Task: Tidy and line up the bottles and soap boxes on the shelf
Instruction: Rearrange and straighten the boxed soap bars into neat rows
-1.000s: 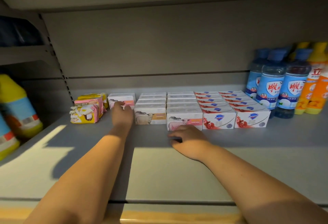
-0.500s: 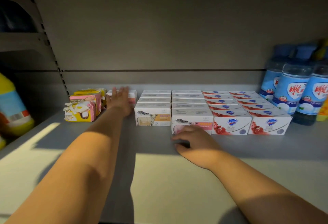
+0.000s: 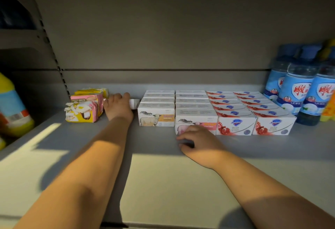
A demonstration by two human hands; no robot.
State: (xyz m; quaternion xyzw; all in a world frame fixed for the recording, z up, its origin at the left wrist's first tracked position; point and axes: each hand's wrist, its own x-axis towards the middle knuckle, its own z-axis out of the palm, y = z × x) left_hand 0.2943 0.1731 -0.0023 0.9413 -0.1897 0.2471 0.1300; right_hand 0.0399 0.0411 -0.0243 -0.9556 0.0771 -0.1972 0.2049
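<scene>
Left grip point(image 3: 118, 109): draped over the lone white box point(image 3: 134, 103), far back on the shelf point(image 3: 163, 183), left of the sheep boxes point(image 3: 156, 120); whether it clasps the box cannot be told.
Right grip point(image 3: 196, 140): loosely curled, empty, just before the pink box point(image 3: 196, 118).
Risk: dragging the box forward may knock the packets point(image 3: 84, 109) askew.

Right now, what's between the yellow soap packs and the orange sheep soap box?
In the head view, the left hand sits there, curled over a white soap box.
</scene>
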